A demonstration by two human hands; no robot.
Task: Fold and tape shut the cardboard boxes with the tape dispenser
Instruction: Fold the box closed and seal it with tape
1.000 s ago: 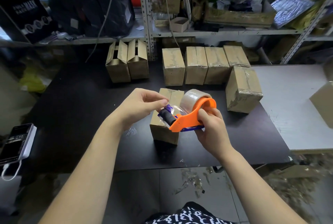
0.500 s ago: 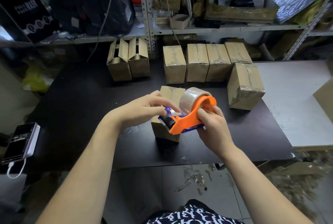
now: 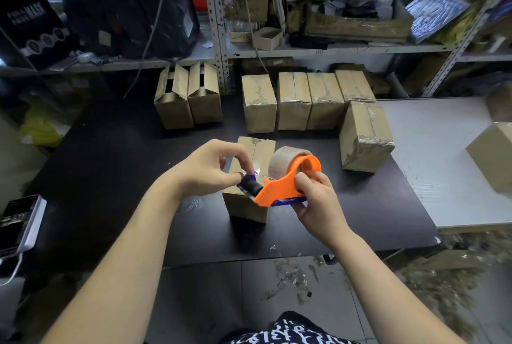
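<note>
Since the tape end point(image 3: 256, 173) sits right at the mouth of the dispenser, this step looks like drawing out a fresh length before sealing. Nearest, the right hand point(image 3: 315, 199) is wrapped round the handle of the orange tape dispenser point(image 3: 279, 187). The dispenser is held in the air just above the near end of the cardboard box point(image 3: 245, 209), which stands near the middle of the black table point(image 3: 110, 177).

Just left of it, the left hand point(image 3: 205, 172) has thumb and fingertips pinched on the tape end beside the black roller point(image 3: 250, 184). The pull is best kept straight and level, so the film neither creases nor sticks back on itself. The right hand should keep the dispenser steady, and the end should land on the box's near face below the seam.

Farther back, two open boxes point(image 3: 188, 102) stand on the left and taped boxes point(image 3: 293, 102) on the right.
</note>
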